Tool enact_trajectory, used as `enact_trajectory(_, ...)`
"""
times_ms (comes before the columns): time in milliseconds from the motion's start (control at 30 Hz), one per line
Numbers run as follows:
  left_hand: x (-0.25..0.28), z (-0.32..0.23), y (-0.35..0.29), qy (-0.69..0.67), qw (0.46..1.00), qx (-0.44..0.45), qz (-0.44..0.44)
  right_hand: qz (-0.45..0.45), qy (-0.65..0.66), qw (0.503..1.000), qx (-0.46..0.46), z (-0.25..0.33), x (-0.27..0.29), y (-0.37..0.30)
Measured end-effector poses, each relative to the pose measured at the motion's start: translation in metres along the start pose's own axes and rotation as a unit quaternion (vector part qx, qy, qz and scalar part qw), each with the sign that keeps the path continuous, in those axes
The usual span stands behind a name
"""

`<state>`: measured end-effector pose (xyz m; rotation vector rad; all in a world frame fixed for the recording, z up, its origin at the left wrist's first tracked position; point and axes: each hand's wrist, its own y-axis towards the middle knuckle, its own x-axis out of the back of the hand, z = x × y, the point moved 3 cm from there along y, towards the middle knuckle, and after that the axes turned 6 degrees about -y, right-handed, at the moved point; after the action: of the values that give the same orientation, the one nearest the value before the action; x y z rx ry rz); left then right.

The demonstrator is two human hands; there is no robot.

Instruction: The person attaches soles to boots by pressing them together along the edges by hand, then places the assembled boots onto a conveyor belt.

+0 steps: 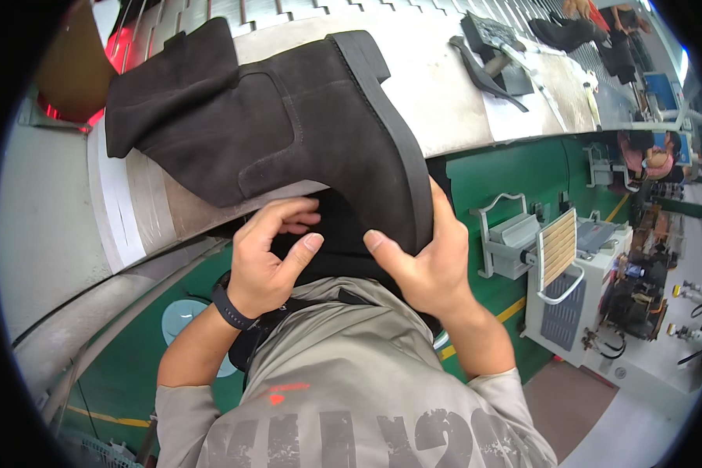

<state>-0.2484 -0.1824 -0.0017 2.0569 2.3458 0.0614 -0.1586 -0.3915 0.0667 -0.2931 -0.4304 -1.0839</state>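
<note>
A dark suede ankle boot (320, 117) lies on its side across the near edge of the workbench, its sole toward the right and its shaft toward the left. My right hand (429, 261) grips the toe end, with the thumb on the upper and the fingers around the sole edge. Just below the boot's underside, my left hand (277, 253) is held apart from it, thumb and curled fingers spread, nothing between them. A dark band circles my left wrist.
On the pale workbench (437, 101) farther right lie dark shoe pieces (495, 66). Metal slats (249, 12) run along the back. A brown panel (74, 62) glows red at the far left. Machines (558, 273) stand on the green floor at right; other people (651, 156) are beyond.
</note>
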Motion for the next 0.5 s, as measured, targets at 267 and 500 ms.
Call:
enact_trajectory(267, 0.011, -0.038, 0.046, -0.003, 0.975, -0.167, -0.149, 0.065, 0.460, 0.871, -0.157, -0.021, 0.028, -0.010)
enact_trajectory(500, -0.026, -0.078, 0.149, 0.087, 0.967, -0.215, -0.109, 0.045, 0.601, 0.781, -0.162, -0.024, 0.030, -0.006)
